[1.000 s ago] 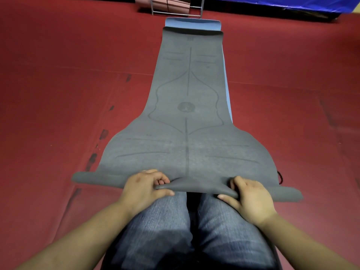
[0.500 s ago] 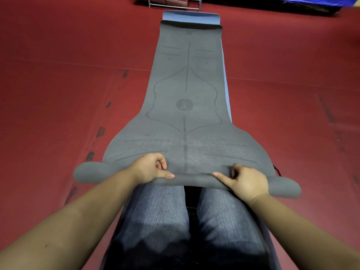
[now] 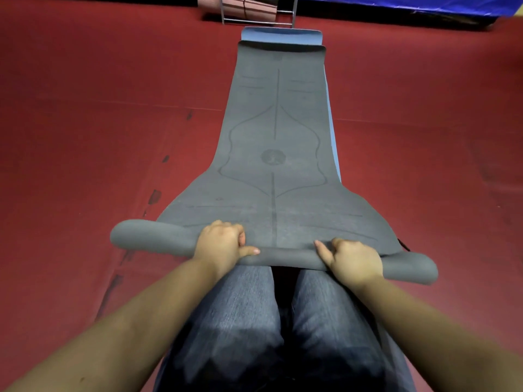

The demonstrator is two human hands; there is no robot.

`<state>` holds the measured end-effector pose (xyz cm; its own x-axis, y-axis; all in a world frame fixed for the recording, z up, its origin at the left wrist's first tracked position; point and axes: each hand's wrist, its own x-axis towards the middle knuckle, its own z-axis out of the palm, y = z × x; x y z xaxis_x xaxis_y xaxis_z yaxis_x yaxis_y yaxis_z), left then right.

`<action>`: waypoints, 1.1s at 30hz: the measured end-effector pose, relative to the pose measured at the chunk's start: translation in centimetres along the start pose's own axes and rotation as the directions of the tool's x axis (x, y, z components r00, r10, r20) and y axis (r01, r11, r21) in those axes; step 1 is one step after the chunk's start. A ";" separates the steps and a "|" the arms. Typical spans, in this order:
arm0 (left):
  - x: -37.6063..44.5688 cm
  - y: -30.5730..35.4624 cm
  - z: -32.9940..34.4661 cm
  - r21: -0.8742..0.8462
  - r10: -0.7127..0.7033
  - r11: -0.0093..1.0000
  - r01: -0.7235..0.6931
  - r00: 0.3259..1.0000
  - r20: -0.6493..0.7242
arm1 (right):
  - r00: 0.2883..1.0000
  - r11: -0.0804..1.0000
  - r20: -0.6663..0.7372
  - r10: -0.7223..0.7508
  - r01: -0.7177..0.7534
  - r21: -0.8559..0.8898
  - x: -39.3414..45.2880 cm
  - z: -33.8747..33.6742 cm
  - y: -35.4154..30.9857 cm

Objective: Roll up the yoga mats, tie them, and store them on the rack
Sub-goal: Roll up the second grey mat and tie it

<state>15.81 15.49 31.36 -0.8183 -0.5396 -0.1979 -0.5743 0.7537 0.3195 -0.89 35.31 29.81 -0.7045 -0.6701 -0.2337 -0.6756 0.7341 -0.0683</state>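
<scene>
Both hands curl over the first turn of the grey mat (image 3: 276, 137), the left hand (image 3: 222, 244) and right hand (image 3: 352, 260) holding the roll (image 3: 283, 254) just past the kneeling person's knees. Each grip sits near the middle, so the loose ends could flare and the roll skew off line. The blue mat (image 3: 280, 33) underneath might drag along. The rack (image 3: 257, 9) waits beyond, on the red floor (image 3: 85, 123).

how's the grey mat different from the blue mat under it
The grey mat lies on top and is almost fully in view; the blue mat shows only as a strip at the far end and along one side. The grey mat's near end is rolled, with the left hand and right hand on the roll; the blue mat lies flat, untouched. Both stretch lengthwise toward the rack.
</scene>
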 end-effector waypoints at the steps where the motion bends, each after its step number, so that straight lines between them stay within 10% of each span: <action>1: -0.5 0.2 0.6 0.130 0.090 0.989 -0.072 0.986 -0.138 | 1.000 1.000 -0.008 0.008 -0.009 -0.015 0.1 0.1 -0.1; 6: -2.6 0.7 3.0 0.255 0.178 0.962 -0.100 0.936 -0.304 | 1.000 1.000 -0.030 -0.006 0.006 -0.001 0.0 0.2 0.2; 12: 0.0 1.1 1.0 0.130 -0.064 0.991 0.037 0.976 0.207 | 0.995 0.996 -0.094 0.036 -0.027 0.089 -0.9 0.0 0.2; 23: 2.1 0.9 1.4 0.171 -0.120 0.983 0.070 0.944 0.307 | 0.839 0.957 -0.486 -0.245 0.289 0.016 -0.9 2.3 -0.6; 33: 1.2 0.6 2.2 0.006 0.074 0.997 -0.073 0.986 -0.148 | 0.964 0.961 -0.178 -0.196 0.225 0.161 1.4 1.1 -0.9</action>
<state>14.39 16.13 29.24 -0.8459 -0.5322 -0.0348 -0.5128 0.7935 0.3276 -1.04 33.82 28.47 -0.5854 -0.8098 -0.0394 -0.7730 0.5721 -0.2743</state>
